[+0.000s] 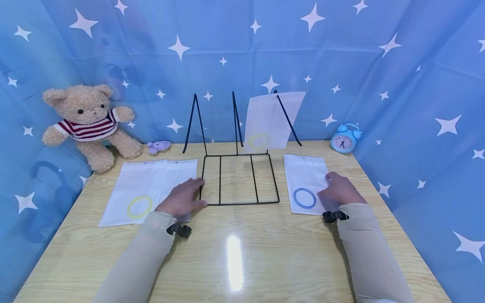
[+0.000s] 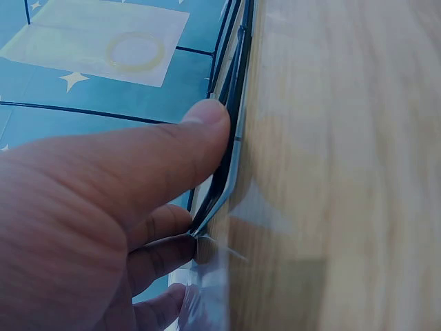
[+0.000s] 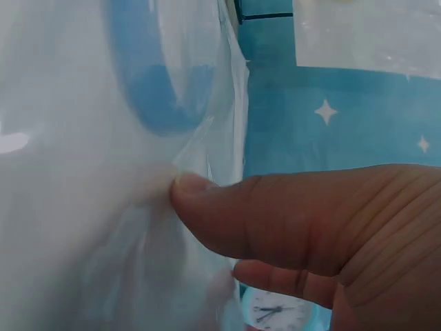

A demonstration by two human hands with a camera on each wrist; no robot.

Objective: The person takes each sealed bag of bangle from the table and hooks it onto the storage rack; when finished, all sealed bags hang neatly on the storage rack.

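"Which step do you think is in hand?"

"In my judgement, it is the taking of the next bag. The bag with the blue ring lies on the bench, to the right of the black wire rack. The right hand grasps its right edge: in the right wrist view the thumb is on the front, and the other fingers are partly hidden behind the plastic."

"And the left hand?"

"It grasps the near left corner of the rack's base, with the thumb at the near bar and the fingers at the left bar. I suppose it is there to keep the rack steady."

"How are the arms placed?"

"Both reach from the near side, well apart, the left forearm slanting to the right and the right forearm slanting to the left. The left wrist is above the flat bags on the left; I cannot tell whether it touches them."

"What does the next move call for, then?"

"One bag with a yellow ring already hangs on the right arm of the rack, so probably the blue one should be lifted and hung also. There is a small dark mark at its far edge, perhaps a hole. The plastic looks thin and may bend, so a hold closer to that edge would be wiser."
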